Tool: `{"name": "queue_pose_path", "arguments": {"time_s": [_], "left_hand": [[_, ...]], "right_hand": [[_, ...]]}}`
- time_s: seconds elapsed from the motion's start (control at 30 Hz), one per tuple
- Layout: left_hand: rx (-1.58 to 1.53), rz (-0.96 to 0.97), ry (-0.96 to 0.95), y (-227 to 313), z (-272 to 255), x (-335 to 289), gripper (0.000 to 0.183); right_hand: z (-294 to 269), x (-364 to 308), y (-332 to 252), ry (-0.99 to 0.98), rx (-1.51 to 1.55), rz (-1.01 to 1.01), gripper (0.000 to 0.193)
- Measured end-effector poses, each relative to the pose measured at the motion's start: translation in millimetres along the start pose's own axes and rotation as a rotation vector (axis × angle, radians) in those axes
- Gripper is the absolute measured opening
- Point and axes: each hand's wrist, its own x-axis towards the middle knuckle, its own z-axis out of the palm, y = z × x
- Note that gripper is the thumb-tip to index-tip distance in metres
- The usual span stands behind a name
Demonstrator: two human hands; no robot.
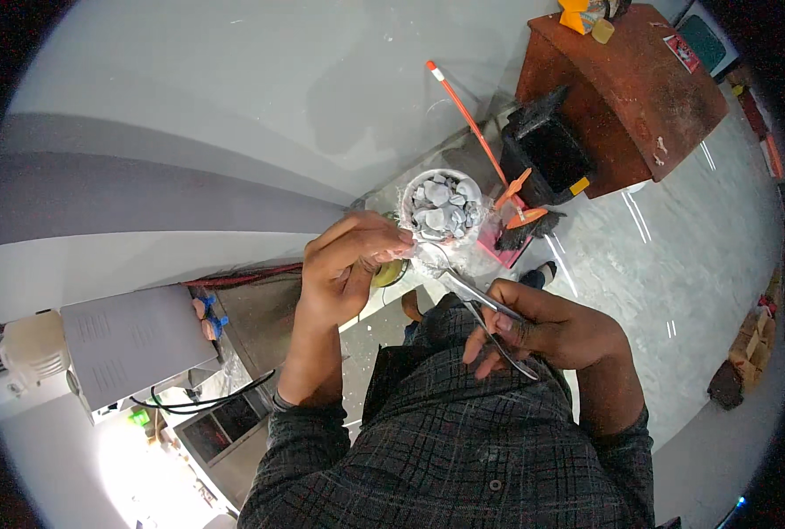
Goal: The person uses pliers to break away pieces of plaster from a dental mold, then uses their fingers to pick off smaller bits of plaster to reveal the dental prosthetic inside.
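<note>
Bright, smooth metal gleams on the scissor-like tool [478, 296], near right; beyond it, matt, chalky-looking lumps [443, 204] sit in a white plastic-looking tub [446, 172]. Far right, scuffed brown wood on the bench [626, 75]! The floor [661, 273] shines glossy; the near shirt [463, 432] is matt woven cloth.

Glare burns out the lower left; reflected streaks gleam on the floor [666, 264]. Fisheye edges curve into black.

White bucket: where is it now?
In the head view, the white bucket sits just above and right of centre, between the left hand and the black bin.
</note>
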Motion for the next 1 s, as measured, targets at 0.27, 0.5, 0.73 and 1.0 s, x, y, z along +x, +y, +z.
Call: {"name": "queue_pose_path", "arguments": {"time_s": [0.27, 0.5, 0.73, 1.0], "left_hand": [[0.012, -0.088, -0.086, 5.3, -1.5, -0.4, 0.013], [-0.063, -0.147, -0.096, 4.0, 1.6, 2.7, 0.017], [0.239, 0.078, -0.100, 5.0, 7.1, 13.1, 0.013], [-0.132, -0.420, 0.246, -38.4, 17.7, 12.5, 0.023]], "right_hand": [[-5.1, -2.3, -0.7, -0.013, -0.028, 0.073, 0.028], [-6.3, -6.2, -1.6, 0.003, -0.165, 0.047, 0.027], [-5.5, -2.4, -6.1, 0.050, -0.049, 0.072, 0.032], [-20.1, 11.7, 24.5, 0.336, -0.447, -0.177, 0.028]]}}
